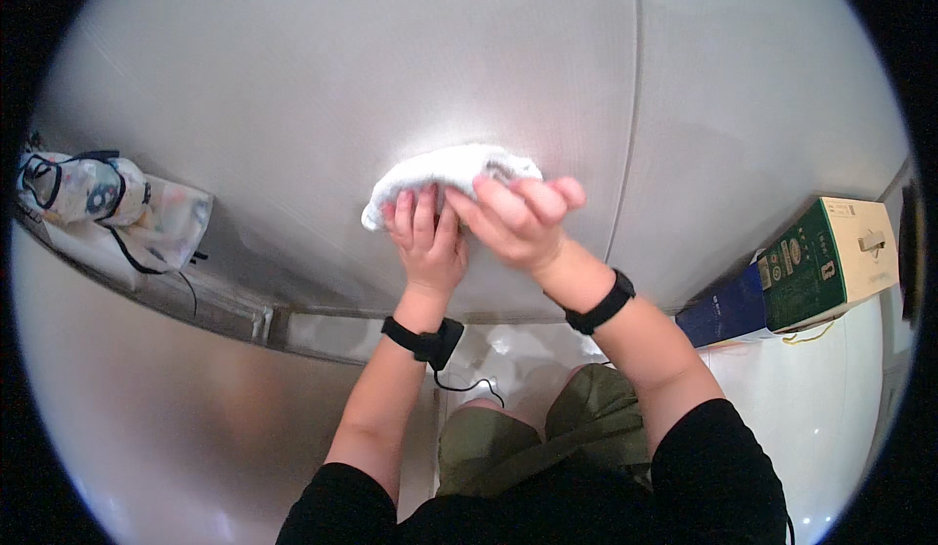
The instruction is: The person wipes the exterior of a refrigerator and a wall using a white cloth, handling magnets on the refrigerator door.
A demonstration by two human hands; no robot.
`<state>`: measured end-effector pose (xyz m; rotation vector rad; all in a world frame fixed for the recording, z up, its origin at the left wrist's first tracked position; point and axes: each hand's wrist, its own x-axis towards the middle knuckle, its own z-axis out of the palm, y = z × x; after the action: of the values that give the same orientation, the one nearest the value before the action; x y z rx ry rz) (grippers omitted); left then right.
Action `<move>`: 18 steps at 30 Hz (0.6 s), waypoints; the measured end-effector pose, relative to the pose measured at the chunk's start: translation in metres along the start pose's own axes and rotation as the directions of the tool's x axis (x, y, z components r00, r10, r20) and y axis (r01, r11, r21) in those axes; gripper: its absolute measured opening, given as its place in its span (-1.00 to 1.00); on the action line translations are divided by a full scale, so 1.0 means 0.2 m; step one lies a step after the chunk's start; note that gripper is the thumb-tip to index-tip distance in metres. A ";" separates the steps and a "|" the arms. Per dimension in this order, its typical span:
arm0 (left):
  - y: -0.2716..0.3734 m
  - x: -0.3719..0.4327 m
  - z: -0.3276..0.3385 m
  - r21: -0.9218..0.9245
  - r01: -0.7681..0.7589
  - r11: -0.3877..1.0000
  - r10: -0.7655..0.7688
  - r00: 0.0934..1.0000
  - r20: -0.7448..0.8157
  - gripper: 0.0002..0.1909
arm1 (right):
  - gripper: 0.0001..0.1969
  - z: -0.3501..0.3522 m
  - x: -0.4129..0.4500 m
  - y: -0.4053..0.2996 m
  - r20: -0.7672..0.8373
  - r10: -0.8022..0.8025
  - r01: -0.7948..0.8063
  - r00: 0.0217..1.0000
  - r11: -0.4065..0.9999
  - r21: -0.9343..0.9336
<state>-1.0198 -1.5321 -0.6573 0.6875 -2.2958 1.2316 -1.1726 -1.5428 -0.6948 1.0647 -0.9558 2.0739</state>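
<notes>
A white cloth [447,168], bunched into a long folded shape, lies against a smooth grey panelled surface [330,91] in front of me. My left hand [429,234] grips its lower edge, with the fingertips on the fabric. My right hand [516,215] is at the cloth's right part, thumb and index finger on it and the other fingers curled up. The two hands nearly meet at the middle of the cloth. Each wrist wears a black strap; the left one carries a small black device with a cable.
A dark vertical seam [634,105] divides the grey surface right of the cloth. Patterned bags with black straps [121,193] are at the far left. On the right, a green and cream carton [810,274] adjoins a blue box [722,310] near the pale floor [799,398].
</notes>
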 end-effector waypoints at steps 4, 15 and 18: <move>-0.15 -0.05 0.12 0.118 0.124 0.985 -0.101 0.977 -0.189 -0.24 | -0.69 -0.01 0.02 -0.30 0.267 -0.027 0.048 0.963 0.996 -0.071; -0.09 0.52 0.14 0.237 0.089 0.967 -0.088 0.996 -0.016 -0.33 | -0.42 0.01 0.47 0.07 0.508 0.159 -0.171 0.847 0.985 -0.023; 0.10 0.75 0.12 -0.030 0.065 0.997 -0.064 0.998 0.015 -0.45 | -0.51 -0.02 0.66 0.28 0.296 0.134 -0.104 0.946 0.988 -0.115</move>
<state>-1.1530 -1.5755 -0.5941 0.7553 -2.2801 1.1637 -1.2824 -1.5458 -0.6027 1.3268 -1.2885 1.9683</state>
